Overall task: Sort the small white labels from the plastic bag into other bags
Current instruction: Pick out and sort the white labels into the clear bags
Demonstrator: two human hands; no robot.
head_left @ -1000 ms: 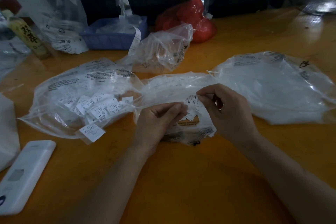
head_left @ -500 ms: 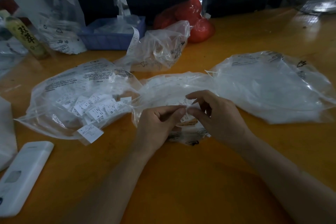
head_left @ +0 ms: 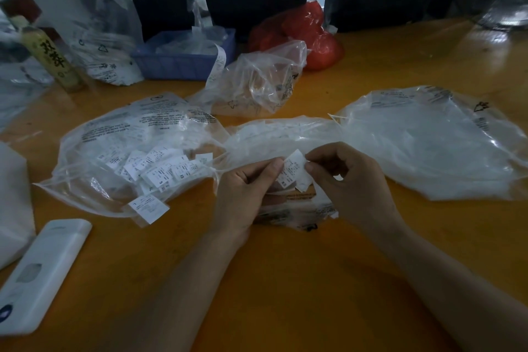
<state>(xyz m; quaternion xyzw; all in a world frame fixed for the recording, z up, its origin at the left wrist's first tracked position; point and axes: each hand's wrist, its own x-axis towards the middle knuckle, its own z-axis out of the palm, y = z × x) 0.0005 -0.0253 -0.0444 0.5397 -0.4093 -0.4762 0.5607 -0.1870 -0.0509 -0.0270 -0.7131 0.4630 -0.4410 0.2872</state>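
Note:
Both hands pinch a small white label (head_left: 294, 171) printed "XS", held over the middle clear plastic bag (head_left: 285, 134) on the orange table (head_left: 285, 280). My left hand (head_left: 245, 194) holds its left edge, my right hand (head_left: 351, 183) its right edge. A second label hangs just below the first. To the left lies a clear bag (head_left: 120, 134) holding several white labels (head_left: 160, 168), with one label (head_left: 148, 207) at its mouth. A large clear bag (head_left: 428, 143) lies to the right.
A white remote-like device (head_left: 40, 274) lies at the near left. Behind are a crumpled clear bag (head_left: 257, 83), a blue tray (head_left: 183, 57), a red bag (head_left: 308, 31), a bottle (head_left: 48, 57) and more plastic bags (head_left: 105, 37).
The hands have lifted a label out of the middle bag and now hold it up between them; before, they were picking among the labels at the bag.

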